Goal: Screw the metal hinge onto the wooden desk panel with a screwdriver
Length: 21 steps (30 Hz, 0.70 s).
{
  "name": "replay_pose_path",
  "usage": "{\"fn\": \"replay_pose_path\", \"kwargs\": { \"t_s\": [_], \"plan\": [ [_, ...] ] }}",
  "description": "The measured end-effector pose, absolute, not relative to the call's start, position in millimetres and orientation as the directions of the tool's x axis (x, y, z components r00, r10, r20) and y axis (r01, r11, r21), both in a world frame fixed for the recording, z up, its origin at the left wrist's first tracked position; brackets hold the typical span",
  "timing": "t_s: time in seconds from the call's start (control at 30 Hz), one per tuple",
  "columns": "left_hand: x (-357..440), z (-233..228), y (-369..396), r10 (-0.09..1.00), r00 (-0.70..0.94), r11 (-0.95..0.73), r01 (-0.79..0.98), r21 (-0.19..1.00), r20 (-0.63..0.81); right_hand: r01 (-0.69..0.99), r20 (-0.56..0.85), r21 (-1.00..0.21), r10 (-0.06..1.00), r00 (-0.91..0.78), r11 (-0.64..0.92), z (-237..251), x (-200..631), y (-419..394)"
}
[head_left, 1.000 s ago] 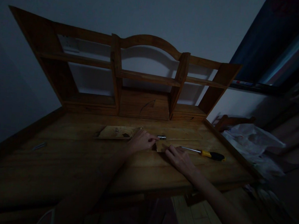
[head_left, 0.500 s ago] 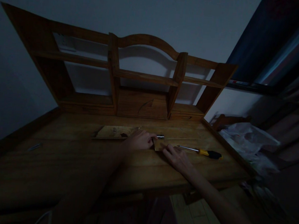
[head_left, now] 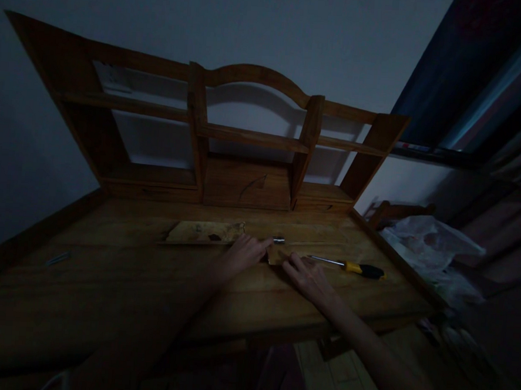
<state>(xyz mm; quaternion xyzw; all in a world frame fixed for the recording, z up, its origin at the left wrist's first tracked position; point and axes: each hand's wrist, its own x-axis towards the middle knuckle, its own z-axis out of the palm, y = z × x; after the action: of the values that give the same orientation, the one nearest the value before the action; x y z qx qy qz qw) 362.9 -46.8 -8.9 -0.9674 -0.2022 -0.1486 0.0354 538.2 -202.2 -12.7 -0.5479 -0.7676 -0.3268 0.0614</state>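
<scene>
Wooden piece (head_left: 275, 255) under both hands: left hand (head_left: 244, 254), right hand (head_left: 305, 275).

Dim room; wooden desk (head_left: 105, 279) with hutch (head_left: 246, 135), pale wall (head_left: 297, 32), window (head_left: 483, 85) right.

The room is dim, so the small silvery metal piece (head_left: 278, 240) at the left hand's (head_left: 243, 254) fingertips is too small to identify; possibly a hinge. The small pale wooden block (head_left: 275, 255) lies partly covered by both hands, the right hand (head_left: 307, 275) hiding its near edge. A thin grey object (head_left: 57, 258) far left on the wooden desk (head_left: 127, 281) is unreadable. Both forearms run off the bottom edge.
</scene>
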Motion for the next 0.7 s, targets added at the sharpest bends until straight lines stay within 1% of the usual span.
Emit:
{"fn": "replay_pose_path", "kwargs": {
  "t_s": [0.07, 0.17, 0.23, 0.27, 0.3, 0.33, 0.4, 0.43, 0.47, 0.5, 0.57, 0.63, 0.7],
  "plan": [
    [364, -13, -48, 0.369, 0.878, -0.918, 0.396, -0.03, 0.306, 0.878, 0.457, 0.446, 0.798, -0.392, 0.176, -12, 539, -201],
    [367, -15, -47, 0.39, 0.875, -0.912, 0.41, -0.01, 0.287, 0.882, 0.46, 0.438, 0.8, -0.386, 0.174, -13, 540, -201],
    [368, -16, -46, 0.402, 0.87, -0.908, 0.419, 0.001, 0.287, 0.898, 0.488, 0.408, 0.793, -0.366, 0.163, -14, 541, -203],
    [368, -17, -46, 0.402, 0.868, -0.907, 0.42, -0.001, 0.293, 0.915, 0.509, 0.374, 0.79, -0.341, 0.154, -13, 541, -205],
    [368, -18, -45, 0.397, 0.868, -0.908, 0.418, -0.007, 0.3, 0.936, 0.537, 0.321, 0.787, -0.303, 0.142, -10, 542, -207],
    [368, -18, -45, 0.392, 0.869, -0.909, 0.416, -0.016, 0.302, 0.961, 0.57, 0.243, 0.783, -0.249, 0.13, -7, 543, -209],
    [368, -21, -44, 0.386, 0.872, -0.909, 0.415, -0.036, 0.3, 0.995, 0.616, 0.013, 0.783, -0.088, 0.102, 5, 550, -210],
    [368, -22, -44, 0.381, 0.876, -0.91, 0.411, -0.046, 0.297, 0.99, 0.612, -0.119, 0.791, 0.013, 0.076, 13, 555, -208],
    [368, -23, -43, 0.375, 0.879, -0.912, 0.407, -0.055, 0.295, 0.969, 0.579, -0.247, 0.806, 0.126, 0.026, 21, 561, -205],
    [369, -24, -43, 0.369, 0.88, -0.913, 0.403, -0.06, 0.298, 0.936, 0.527, -0.35, 0.818, 0.231, -0.039, 29, 568, -200],
    [369, -26, -42, 0.36, 0.88, -0.916, 0.397, -0.064, 0.31, 0.854, 0.342, -0.503, 0.877, 0.338, -0.134, 41, 581, -185],
    [370, -27, -42, 0.362, 0.875, -0.911, 0.404, -0.076, 0.321, 0.7, 0.069, -0.685, 0.939, 0.337, -0.201, 44, 588, -168],
    [370, -26, -42, 0.363, 0.875, -0.906, 0.412, -0.098, 0.321, 0.618, -0.052, -0.751, 0.955, 0.293, -0.231, 39, 588, -154]
  ]
}}
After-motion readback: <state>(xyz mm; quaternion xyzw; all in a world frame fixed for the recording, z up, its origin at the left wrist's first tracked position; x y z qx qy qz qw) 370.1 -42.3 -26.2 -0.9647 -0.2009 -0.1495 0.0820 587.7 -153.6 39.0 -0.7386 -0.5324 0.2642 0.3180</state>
